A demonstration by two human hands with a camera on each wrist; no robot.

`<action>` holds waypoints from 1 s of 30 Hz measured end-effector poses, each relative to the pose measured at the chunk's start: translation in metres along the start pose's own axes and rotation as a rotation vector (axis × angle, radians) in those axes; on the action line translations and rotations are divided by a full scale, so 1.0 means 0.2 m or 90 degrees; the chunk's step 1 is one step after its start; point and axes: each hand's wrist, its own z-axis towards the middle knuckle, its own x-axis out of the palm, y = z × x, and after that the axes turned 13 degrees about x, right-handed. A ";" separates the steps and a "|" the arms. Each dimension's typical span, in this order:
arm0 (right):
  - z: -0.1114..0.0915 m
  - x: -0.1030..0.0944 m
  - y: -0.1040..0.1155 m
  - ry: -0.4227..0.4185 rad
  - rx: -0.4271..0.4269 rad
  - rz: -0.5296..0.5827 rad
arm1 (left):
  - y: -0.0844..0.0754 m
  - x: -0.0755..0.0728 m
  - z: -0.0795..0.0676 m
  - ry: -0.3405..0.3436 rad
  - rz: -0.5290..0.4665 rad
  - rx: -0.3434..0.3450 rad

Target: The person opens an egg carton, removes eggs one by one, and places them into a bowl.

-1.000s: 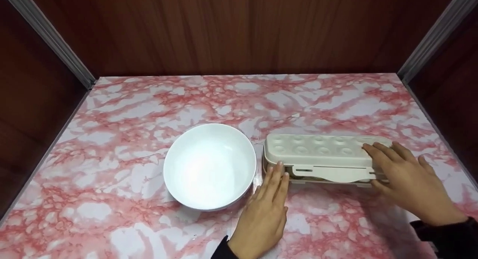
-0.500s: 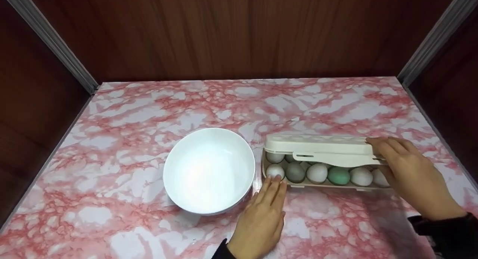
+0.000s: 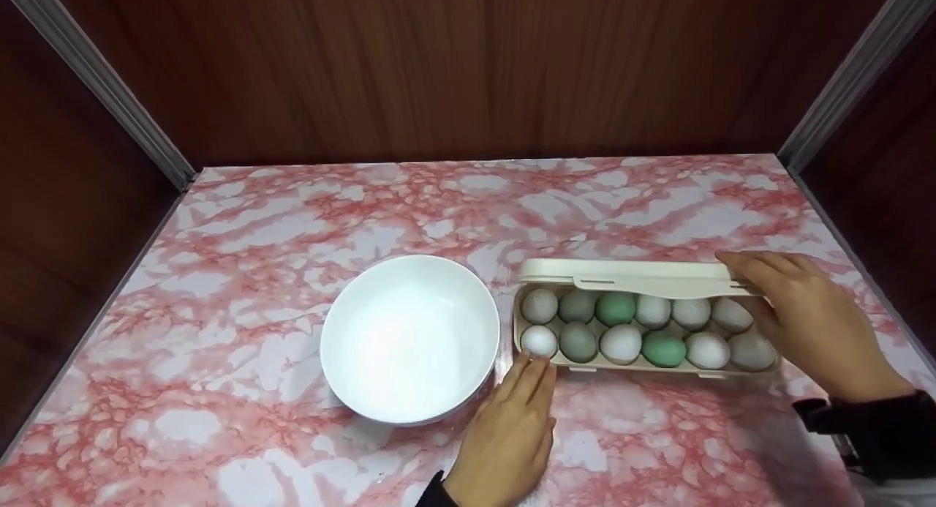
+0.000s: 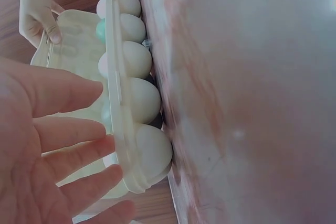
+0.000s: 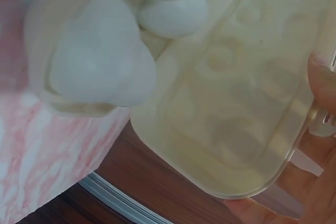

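My egg box (image 4: 118, 98) lies on the right half of the marbled surface (image 3: 219, 309), its long axis running left to right, nearly parallel to the back edge, with one short end towards the white bowl (image 3: 409, 339) just beside it. My right hand (image 3: 823, 328) has its grip closed on the right end of the lid (image 3: 643, 273), thumb on the inner face and fingers round the outside. The lid is tilted up along the far long side, its long latch edge facing me. Beneath it the eggs (image 3: 621, 344) sit in two rows of six that follow the box's length; the green ones are third from the left in the far row and fourth in the near row. My left hand (image 3: 504, 434) grips nothing: its fingers stretch straight away from me to the box's near left corner, and I cannot tell how firmly they press there.
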 end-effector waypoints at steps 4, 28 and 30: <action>0.03 0.00 0.00 0.003 0.017 0.010 | 0.01 0.01 0.00 -0.006 0.003 0.007; 0.24 0.04 -0.03 0.087 0.111 0.061 | 0.02 0.00 -0.01 0.001 0.003 0.012; 0.25 0.05 -0.03 0.092 0.126 0.063 | 0.02 0.00 -0.01 0.000 0.005 0.013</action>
